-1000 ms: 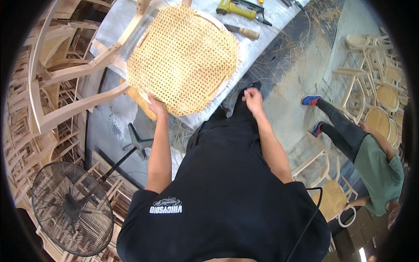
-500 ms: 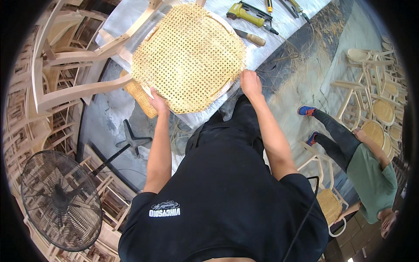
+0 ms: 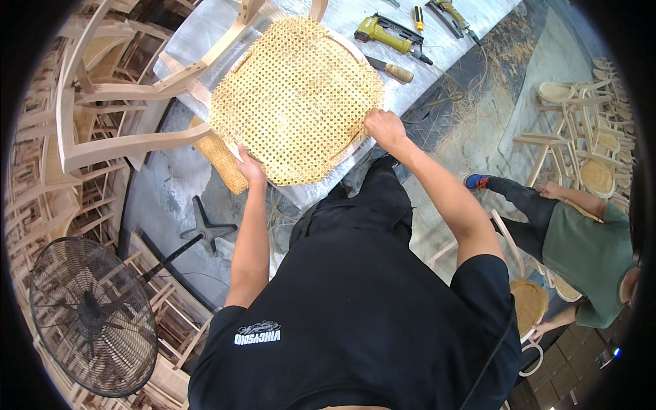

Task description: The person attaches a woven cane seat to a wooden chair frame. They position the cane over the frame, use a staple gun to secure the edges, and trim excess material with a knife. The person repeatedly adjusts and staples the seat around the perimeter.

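A wooden chair frame [image 3: 126,145] lies on its side across the metal-topped table, its seat facing up at me. Woven cane webbing [image 3: 294,102] with frayed edges covers the seat. My left hand [image 3: 251,166] grips the near left rim of the seat, thumb on top and fingers hidden beneath. At the right edge of the cane, my right hand [image 3: 385,128] is closed in a pinch on the webbing's fringe.
On the table [image 3: 471,51] lie a green nail gun [image 3: 386,31], a wooden-handled blade [image 3: 396,72], a yellow screwdriver [image 3: 418,17] and another air tool [image 3: 454,17]. A floor fan [image 3: 92,314] stands left. Chair frames are stacked at left; a person in green [image 3: 588,246] handles a chair at right.
My right hand has shifted left and slightly down along the cane edge, its elbow swinging outward. My left hand keeps its hold. The person at right has moved.
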Available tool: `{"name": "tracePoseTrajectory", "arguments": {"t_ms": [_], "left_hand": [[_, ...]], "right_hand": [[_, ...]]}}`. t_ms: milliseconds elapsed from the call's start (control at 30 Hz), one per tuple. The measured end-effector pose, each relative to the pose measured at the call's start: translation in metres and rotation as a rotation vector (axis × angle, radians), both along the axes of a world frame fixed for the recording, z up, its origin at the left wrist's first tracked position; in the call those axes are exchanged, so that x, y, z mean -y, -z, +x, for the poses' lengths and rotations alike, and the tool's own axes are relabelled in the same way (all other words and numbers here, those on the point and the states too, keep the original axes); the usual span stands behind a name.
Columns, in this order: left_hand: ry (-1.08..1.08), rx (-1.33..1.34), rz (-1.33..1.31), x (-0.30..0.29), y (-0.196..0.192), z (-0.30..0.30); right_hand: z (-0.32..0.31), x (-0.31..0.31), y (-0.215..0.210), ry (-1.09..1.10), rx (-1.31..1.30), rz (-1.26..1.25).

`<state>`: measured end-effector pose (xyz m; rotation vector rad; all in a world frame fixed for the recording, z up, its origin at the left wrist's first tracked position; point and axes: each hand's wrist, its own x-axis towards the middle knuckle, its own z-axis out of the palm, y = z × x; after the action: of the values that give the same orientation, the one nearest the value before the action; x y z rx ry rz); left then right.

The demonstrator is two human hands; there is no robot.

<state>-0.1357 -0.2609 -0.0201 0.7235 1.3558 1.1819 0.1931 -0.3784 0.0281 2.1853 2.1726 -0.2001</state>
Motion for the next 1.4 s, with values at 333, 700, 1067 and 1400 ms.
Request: {"name": "tracePoseTrajectory", "arguments": {"t_ms": [333, 700, 1067, 1400], "left_hand": [[-0.009, 0.03, -0.035, -0.003, 0.001, 0.005], [0.0, -0.004, 0.037, 0.003, 0.002, -0.002], [-0.003, 0.043, 0.022, 0.0, 0.004, -0.004], [0.002, 0.048, 0.021, -0.003, 0.004, -0.002]], "right_hand": [[0.012, 0.009, 0.011, 0.004, -0.059, 0.028], [-0.026, 0.13, 0.042, 0.384, -0.218, -0.026], [-0.055, 0.033, 0.039, 1.131, -1.391, 0.23], [-0.043, 0.03, 0.049, 1.222, -1.264, 0.263]]}}
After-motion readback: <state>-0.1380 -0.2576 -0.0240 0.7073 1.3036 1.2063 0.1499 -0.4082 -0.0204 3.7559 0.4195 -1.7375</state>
